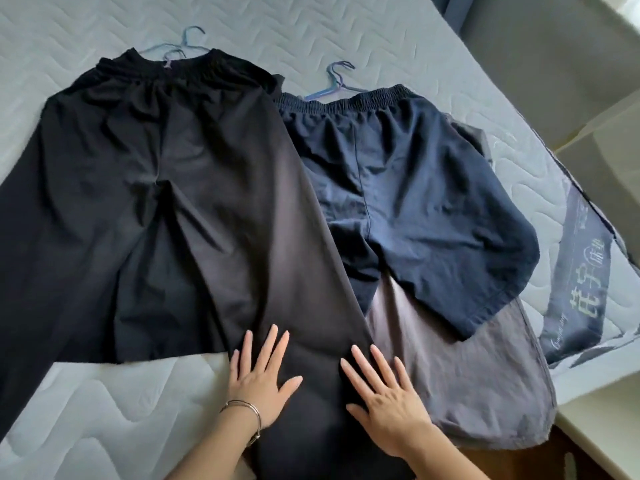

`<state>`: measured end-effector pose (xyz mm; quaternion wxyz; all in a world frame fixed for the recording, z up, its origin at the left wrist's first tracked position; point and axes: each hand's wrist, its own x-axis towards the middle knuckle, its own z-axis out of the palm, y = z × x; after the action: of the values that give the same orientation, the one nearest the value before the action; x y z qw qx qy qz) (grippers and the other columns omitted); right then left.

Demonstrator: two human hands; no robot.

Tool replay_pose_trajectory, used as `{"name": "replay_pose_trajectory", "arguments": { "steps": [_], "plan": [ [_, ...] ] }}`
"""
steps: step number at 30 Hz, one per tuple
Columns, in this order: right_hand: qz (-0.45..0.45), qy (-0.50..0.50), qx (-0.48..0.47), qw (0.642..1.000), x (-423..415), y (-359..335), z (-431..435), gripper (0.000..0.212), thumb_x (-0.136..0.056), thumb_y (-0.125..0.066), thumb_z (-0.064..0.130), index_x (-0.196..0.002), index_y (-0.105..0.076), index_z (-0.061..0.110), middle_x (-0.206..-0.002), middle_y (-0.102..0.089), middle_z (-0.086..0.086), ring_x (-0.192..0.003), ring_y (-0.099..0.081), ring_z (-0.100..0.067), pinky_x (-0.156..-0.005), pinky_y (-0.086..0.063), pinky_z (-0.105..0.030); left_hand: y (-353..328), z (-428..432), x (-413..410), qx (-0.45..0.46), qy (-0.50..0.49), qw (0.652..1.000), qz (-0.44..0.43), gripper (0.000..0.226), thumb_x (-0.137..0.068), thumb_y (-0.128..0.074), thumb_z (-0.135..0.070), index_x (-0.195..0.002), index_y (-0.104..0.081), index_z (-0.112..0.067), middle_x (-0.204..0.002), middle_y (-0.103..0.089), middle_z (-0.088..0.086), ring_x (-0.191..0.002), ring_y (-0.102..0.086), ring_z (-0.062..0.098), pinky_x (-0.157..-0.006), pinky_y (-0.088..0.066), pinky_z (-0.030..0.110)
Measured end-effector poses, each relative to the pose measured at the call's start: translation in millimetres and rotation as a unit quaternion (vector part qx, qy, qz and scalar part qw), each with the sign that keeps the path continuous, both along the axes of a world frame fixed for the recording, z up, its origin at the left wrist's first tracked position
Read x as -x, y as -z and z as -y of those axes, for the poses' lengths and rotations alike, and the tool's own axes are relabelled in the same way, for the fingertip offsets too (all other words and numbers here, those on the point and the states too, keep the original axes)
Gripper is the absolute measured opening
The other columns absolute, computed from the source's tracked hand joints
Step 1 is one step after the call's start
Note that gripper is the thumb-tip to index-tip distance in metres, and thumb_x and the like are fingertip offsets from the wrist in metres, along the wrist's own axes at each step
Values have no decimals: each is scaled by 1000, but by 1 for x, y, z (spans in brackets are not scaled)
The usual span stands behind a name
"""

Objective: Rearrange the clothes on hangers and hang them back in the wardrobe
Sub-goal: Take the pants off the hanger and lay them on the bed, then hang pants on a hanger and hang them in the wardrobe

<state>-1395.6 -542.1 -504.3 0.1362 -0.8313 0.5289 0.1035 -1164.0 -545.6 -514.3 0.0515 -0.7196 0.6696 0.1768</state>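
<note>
On the pale quilted mattress (104,410), the black wide-leg trousers (156,188) are lying with their waistband (166,69) at upper left, 1 leg running diagonally down to bottom centre. The left hand (261,379) and right hand (388,403) are pressing flat on that leg, each grip fully open, holding nothing. The waistband is lying up-frame, nearer the left hand.

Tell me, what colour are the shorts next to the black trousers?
The shorts are dark navy blue, clearest in the head view.
</note>
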Motion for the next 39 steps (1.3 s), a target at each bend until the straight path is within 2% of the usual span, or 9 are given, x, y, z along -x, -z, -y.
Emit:
{"name": "replay_pose_trajectory", "arguments": {
  "steps": [4, 6, 9, 11, 17, 21, 25, 30, 39],
  "plan": [
    [14, 7, 1, 1000, 12, 13, -3, 65, -88, -14, 65, -147, -6, 37, -158, 5, 13, -147, 6, -16, -116, 2, -38, 4, -8, -33, -15, 40, 998, 50, 72, -77, -11, -76, -142, -15, -45, -157, -4, -15, -146, 1, 21, -87, -43, 47],
    [45, 17, 0, 999, 5, 7, 1, 62, -85, -31, 60, -144, -20, 43, -154, -17, 15, -143, -15, -16, -115, -6, -36, -9, 3, -29, 19, 14, 1000, 20, 54, -84, -13, -69, -127, -39, -48, -146, -32, -13, -133, -30, 25, -83, -44, 46],
    [98, -1, 67, 993, 10, -6, 33, 44, -94, -26, 42, -86, -69, 35, -93, -66, 11, -88, -60, -12, -84, -34, -28, -33, 49, -13, 97, -48, 994, -16, 27, -77, -37, -49, -94, -49, -31, -105, -46, -5, -80, -55, 25, -57, -49, 35],
    [111, -2, 145, 983, 10, -22, 77, 55, -96, -25, 39, -58, -63, 25, -63, -61, 10, -68, -59, -12, -72, -34, -26, -43, 99, -2, 103, -60, 993, -18, 26, -74, -41, -41, -90, -54, -25, -98, -53, -2, -69, -59, 25, -54, -47, 32],
    [171, 21, 152, 973, -6, -47, 252, 21, -82, -47, 29, -79, -67, 23, -78, -65, 9, -83, -57, -16, -77, -34, -25, -44, 269, 28, 120, -22, 992, 3, 50, -78, -36, -40, -105, -67, -11, -118, -65, 13, -110, -62, 33, -86, -51, 46],
    [174, 38, 120, 977, -11, -41, 369, 27, -76, -43, 24, -84, -68, 17, -80, -67, 1, -83, -63, -25, -76, -46, -32, -28, 357, 29, 100, -98, 990, -26, 58, -89, -32, -44, -137, -42, -14, -150, -31, 13, -142, -22, 30, -115, -15, 47],
    [164, 50, 121, 978, -8, -33, 474, 30, -77, -52, 16, -103, -65, 6, -99, -66, -15, -95, -61, -37, -83, -48, -41, 12, 385, 21, 127, -142, 981, 44, 58, -89, -31, -42, -136, -43, -12, -152, -26, 14, -142, -23, 32, -114, -17, 48],
    [161, 90, 93, 978, -26, -17, 577, 46, -91, -47, 22, -135, -41, 9, -140, -43, -11, -129, -38, -30, -106, -28, -37, 33, 383, 20, 145, -142, 976, 75, 55, -84, -32, -34, -131, -47, -10, -147, -36, 17, -137, -31, 31, -109, -19, 43],
    [179, 150, -4, 972, -48, -16, 640, 35, -95, -44, 35, -125, -49, 17, -125, -50, -11, -105, -56, -34, -77, -41, -37, 32, 386, 15, 132, -112, 981, 89, 53, -83, -34, -32, -131, -42, -10, -143, -37, 19, -135, -26, 30, -111, -11, 37]
  ]
}}
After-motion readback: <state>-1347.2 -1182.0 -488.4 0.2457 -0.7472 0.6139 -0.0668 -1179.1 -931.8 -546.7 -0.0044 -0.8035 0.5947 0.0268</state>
